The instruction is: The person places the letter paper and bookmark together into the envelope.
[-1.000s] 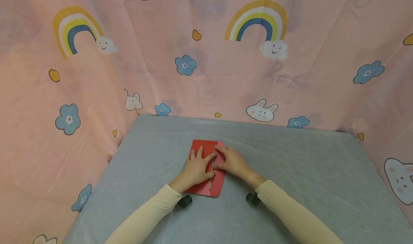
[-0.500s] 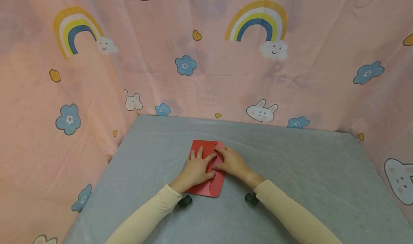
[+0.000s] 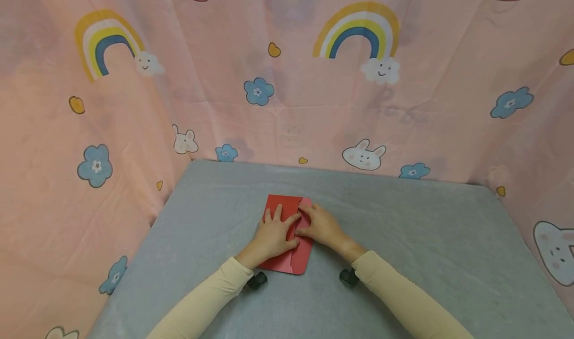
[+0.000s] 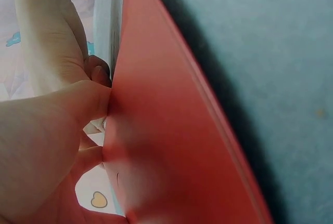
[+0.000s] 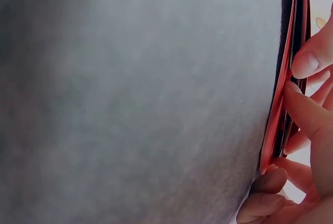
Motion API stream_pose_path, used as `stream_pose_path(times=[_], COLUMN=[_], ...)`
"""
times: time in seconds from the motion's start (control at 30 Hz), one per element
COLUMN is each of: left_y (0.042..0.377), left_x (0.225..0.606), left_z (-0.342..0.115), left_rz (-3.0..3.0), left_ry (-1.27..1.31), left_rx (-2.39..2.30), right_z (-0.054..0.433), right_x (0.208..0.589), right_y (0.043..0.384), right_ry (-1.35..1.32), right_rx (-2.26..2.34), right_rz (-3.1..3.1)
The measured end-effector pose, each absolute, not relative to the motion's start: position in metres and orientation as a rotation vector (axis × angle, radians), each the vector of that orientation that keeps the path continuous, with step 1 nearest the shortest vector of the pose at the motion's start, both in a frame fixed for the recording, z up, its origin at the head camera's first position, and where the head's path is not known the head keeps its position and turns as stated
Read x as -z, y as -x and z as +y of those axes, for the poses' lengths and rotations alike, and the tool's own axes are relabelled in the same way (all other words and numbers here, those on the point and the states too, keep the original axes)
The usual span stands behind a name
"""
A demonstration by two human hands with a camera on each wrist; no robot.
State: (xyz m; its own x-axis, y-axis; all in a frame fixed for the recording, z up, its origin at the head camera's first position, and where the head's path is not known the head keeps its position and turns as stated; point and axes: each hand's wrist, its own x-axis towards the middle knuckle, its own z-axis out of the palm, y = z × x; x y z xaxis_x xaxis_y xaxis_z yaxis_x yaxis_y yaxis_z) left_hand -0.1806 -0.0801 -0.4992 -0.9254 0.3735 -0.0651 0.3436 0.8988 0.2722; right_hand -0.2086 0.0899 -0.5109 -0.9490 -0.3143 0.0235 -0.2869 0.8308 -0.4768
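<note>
A red envelope lies on the table, its paler flap folded along the right side. My left hand rests on the envelope with fingers spread, thumb beside the flap's edge. At the flap, my right hand holds the edge with thumb and index finger set apart; the other fingers are curled below. The left wrist view looks along the envelope's red surface. Seen edge-on in the right wrist view, the flap stands slightly off the body, with a dark gap between.
A grey cloth covers the table. Behind and at both sides hangs a pink curtain printed with rainbows, flowers and rabbits. A small black wrist camera sits under the left cuff, and another black camera under the right.
The shiny strip seen along the flap's edge a second ago is now covered. My right wrist has shifted slightly left; the left hand stays in place.
</note>
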Motion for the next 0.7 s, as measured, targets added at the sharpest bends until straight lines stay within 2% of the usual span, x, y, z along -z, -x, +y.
stream_pose_path(times=[0.3,0.7], left_y=[0.180,0.177], left_x=[0.499,0.503], left_z=[-0.078,-0.077], left_rz=[2.957,2.983], left_ry=[-0.551,-0.532], left_rx=[-0.325,-0.295], right_z=[0.098,0.135], right_x=[0.508,0.494], right_y=[0.205,0.196], right_ry=[0.469,0.492], right_rx=[0.888,0.970], right_rz=[2.903,2.894])
